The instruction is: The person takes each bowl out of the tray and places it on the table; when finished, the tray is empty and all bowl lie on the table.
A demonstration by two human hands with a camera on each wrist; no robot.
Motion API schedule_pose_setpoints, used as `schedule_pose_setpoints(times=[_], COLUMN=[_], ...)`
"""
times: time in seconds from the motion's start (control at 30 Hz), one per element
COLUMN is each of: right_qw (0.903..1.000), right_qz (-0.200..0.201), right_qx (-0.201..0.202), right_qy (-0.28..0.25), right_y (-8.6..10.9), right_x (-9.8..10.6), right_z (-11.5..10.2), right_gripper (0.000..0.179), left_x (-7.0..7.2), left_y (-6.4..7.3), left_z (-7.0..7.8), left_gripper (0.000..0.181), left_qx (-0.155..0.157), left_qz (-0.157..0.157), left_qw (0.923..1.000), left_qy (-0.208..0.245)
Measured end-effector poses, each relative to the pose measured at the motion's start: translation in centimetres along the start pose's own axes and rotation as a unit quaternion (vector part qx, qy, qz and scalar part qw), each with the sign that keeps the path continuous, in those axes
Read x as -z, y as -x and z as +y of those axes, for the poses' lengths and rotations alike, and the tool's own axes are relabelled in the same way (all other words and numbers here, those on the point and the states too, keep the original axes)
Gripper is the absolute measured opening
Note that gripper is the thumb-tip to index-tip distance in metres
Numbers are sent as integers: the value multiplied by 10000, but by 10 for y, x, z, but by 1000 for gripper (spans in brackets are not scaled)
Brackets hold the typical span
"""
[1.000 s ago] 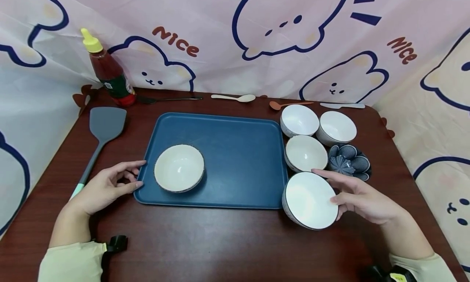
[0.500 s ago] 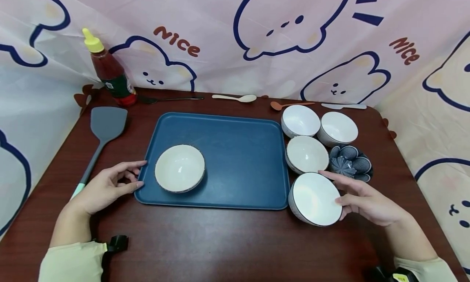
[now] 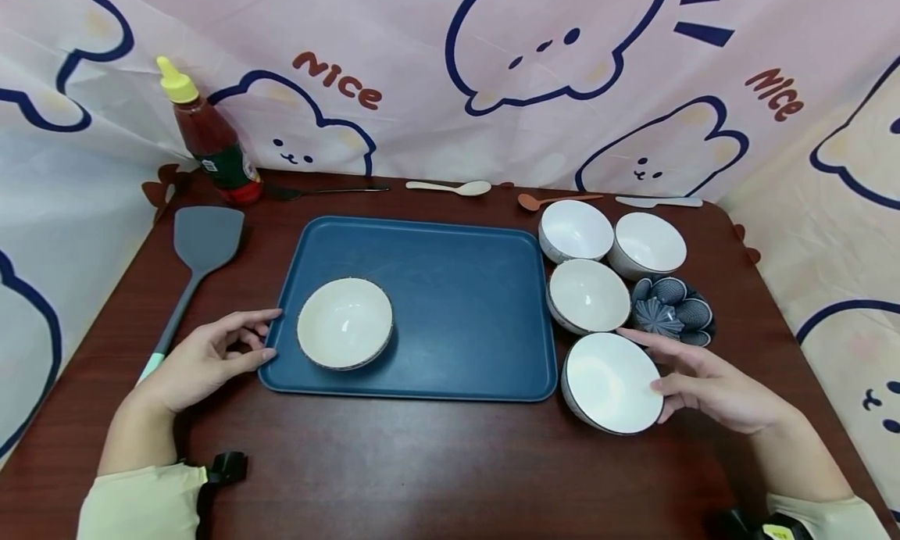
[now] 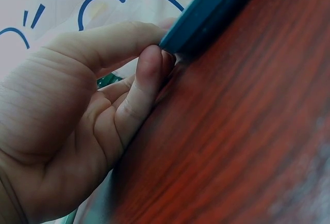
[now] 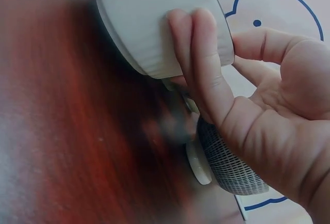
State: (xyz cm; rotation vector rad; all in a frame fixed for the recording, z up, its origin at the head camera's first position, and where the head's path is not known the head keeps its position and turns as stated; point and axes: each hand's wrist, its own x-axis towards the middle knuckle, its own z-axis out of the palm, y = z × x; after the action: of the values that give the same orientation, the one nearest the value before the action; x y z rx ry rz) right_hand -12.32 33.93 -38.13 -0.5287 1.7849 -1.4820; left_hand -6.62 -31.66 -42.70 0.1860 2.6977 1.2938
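In the head view, my left hand [image 3: 204, 360] pinches the left edge of a blue rectangular tray [image 3: 457, 313]; the left wrist view shows thumb and fingers meeting at the tray's rim [image 4: 188, 25]. A cream bowl [image 3: 344, 323] stands on the tray's left half. My right hand [image 3: 717, 384] holds a white bowl [image 3: 612, 384] with a dark rim, just right of the tray's near right corner. Its thumb is at the rim and other fingers lie along the outer wall [image 5: 144, 28]. Whether this bowl touches the table cannot be told.
Three more white bowls [image 3: 589, 294] stand right of the tray, beside a dark patterned petal-shaped dish [image 3: 671, 313]. A grey spatula [image 3: 204, 239] and a red sauce bottle [image 3: 214, 145] are on the left. Along the back lie a white spoon [image 3: 450, 187], a brown spoon [image 3: 555, 201] and a white knife [image 3: 657, 202].
My right hand has moved the white bowl a little to the right, away from the tray's corner. My left hand stays on the tray's edge.
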Motion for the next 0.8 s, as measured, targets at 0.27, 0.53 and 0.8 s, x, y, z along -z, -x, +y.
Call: schedule_pose_setpoints(times=[0.27, 0.53, 0.8], right_qw=[9999, 9996, 9952], right_qz=[-13, 238, 460], right_qx=[2, 92, 821], right_qy=[-150, 114, 264], right_y=[0, 21, 25], right_x=[-3, -4, -6], right_z=[7, 3, -10], right_gripper=[63, 67, 65], left_x=[0, -1, 0], left_y=[0, -1, 1], left_z=[0, 0, -1], left_gripper=[51, 51, 50], left_qx=[101, 29, 43], left_qz=[-6, 2, 34], left_qw=[9999, 10000, 10000], left_qy=[0, 75, 34])
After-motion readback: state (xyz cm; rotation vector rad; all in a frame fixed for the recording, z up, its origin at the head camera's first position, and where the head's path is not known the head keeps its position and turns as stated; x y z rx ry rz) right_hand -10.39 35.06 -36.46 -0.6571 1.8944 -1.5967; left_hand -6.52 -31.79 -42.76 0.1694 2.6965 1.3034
